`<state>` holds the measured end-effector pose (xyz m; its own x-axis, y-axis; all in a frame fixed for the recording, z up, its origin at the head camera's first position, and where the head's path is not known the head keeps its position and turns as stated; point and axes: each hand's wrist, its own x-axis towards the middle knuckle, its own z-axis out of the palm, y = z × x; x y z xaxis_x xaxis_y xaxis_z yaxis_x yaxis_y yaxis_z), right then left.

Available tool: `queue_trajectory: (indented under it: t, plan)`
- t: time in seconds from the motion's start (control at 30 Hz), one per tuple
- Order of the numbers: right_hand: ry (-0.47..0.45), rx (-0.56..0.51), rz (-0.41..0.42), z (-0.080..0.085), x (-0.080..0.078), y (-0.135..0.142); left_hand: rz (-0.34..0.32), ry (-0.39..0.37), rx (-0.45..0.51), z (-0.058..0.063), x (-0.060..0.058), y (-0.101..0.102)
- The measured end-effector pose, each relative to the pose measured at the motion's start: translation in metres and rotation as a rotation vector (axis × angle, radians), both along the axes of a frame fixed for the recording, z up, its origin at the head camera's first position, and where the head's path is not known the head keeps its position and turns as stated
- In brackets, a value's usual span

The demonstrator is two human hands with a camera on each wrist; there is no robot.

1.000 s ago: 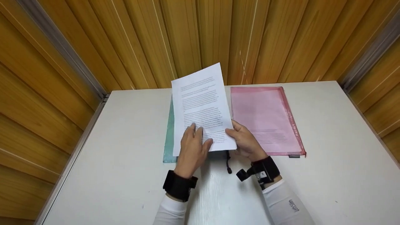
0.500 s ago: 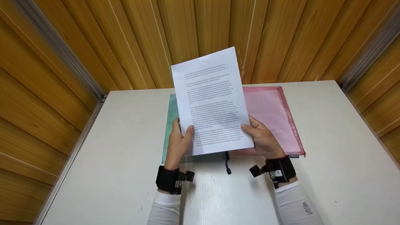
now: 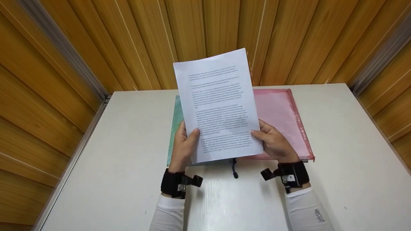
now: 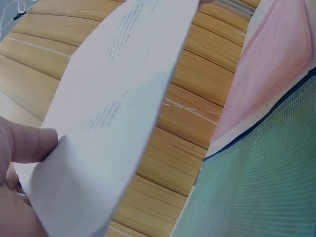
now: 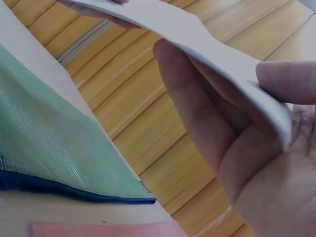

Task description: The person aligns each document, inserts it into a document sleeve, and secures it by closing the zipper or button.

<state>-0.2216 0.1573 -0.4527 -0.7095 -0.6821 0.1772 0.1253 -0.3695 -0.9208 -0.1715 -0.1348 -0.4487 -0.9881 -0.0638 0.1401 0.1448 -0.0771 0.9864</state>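
Printed sheets of paper (image 3: 221, 106) are held up, tilted, above the table in the head view. My left hand (image 3: 184, 146) pinches their left edge, thumb on the printed face and fingers behind. On the opposite edge my right hand (image 3: 277, 144) grips the same way. The right wrist view shows the fingers (image 5: 202, 108) under the paper (image 5: 222, 54) and the thumb on top. Behind the sheets lie a green mesh zip pouch (image 3: 173, 138), mostly covered in the head view, and a pink mesh zip pouch (image 3: 279, 118). Some printed lines show through the pink one.
The white table (image 3: 128, 154) ends at a wood-patterned wall (image 3: 205, 32) at the back, with similar panels on both sides. A dark zipper pull (image 3: 235, 173) sticks out from the green pouch toward the front.
My left hand has gone from lying on the printed face to gripping the left edge. The sheets have been raised and shifted right, with the right hand moving along. Both pouches stay put.
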Motion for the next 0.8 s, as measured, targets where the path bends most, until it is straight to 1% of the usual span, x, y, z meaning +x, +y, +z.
queue_trajectory:
  t: [0.07,0.13,0.2,0.23,0.3,0.4,0.5,0.63,0.8]
  plan:
    - [0.049,0.076,-0.037,0.003,0.0,0.003,-0.015,0.024,-0.008,0.007,0.004,0.002]
    - [0.095,0.171,-0.092,0.007,0.001,0.006,-0.021,0.053,-0.029,0.015,0.008,0.003]
    - [0.132,0.253,-0.157,0.011,0.002,0.008,-0.029,0.099,-0.061,0.021,0.011,0.004]
    - [0.14,0.279,-0.193,0.013,0.003,0.009,-0.032,0.116,-0.076,0.024,0.013,0.004]
    - [0.158,0.314,-0.263,0.016,0.005,0.009,-0.045,0.133,-0.091,0.024,0.014,0.003]
    - [0.158,0.301,-0.363,0.02,0.007,0.005,-0.074,0.128,-0.1,0.026,0.015,0.003]
    - [0.138,0.255,-0.425,0.022,0.009,0.0,-0.125,0.115,-0.096,0.026,0.015,0.003]
    - [0.099,0.2,-0.469,0.021,0.011,-0.005,-0.185,0.109,-0.107,0.025,0.015,0.006]
    - [0.094,0.175,-0.498,0.022,0.013,-0.008,-0.192,0.086,-0.113,0.027,0.015,0.009]
